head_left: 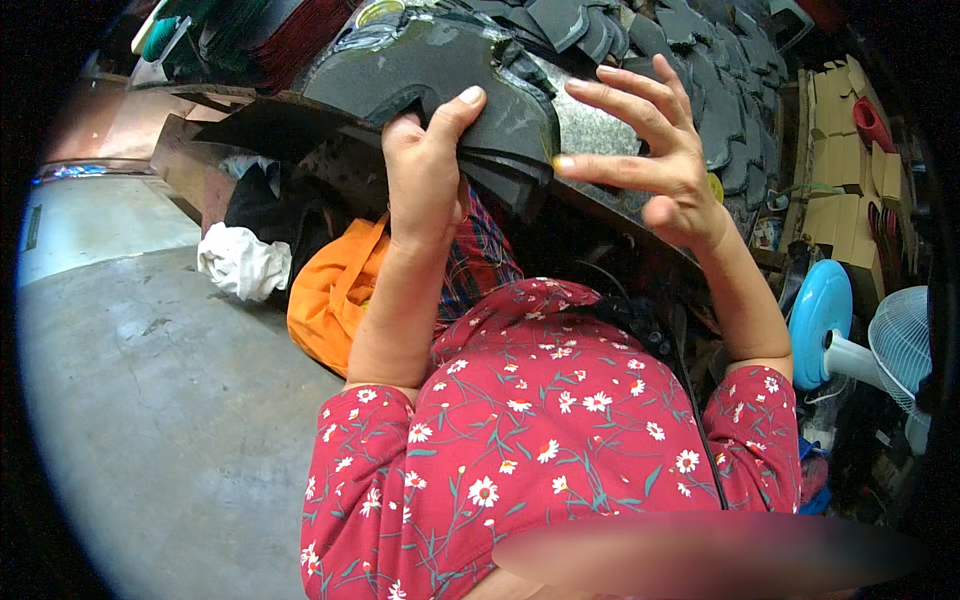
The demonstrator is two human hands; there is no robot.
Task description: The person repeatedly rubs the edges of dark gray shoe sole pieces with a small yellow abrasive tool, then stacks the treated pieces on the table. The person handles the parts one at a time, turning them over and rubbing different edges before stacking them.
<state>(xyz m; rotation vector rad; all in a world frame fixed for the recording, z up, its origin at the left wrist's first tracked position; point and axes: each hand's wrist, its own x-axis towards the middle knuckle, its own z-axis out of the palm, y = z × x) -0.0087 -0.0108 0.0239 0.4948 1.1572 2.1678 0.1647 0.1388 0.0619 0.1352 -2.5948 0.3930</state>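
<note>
My left hand [425, 165] grips the near edge of a dark curved rubber piece [440, 70] that lies on the edge of a workbench, thumb on top and fingers underneath. Beneath it sit thinner dark curved layers [500, 175]. My right hand [650, 150] hovers just to the right with fingers spread, its lowest fingertip touching the right end of the piece. Behind it the bench is covered with several similar dark cut pieces [700, 70] in overlapping rows.
An orange bag [325, 300], a white cloth [240, 262] and dark clothes lie on the grey concrete floor [150, 400] at the left under the bench. A blue-and-white fan [850, 335] and cardboard boxes [840, 160] stand at the right.
</note>
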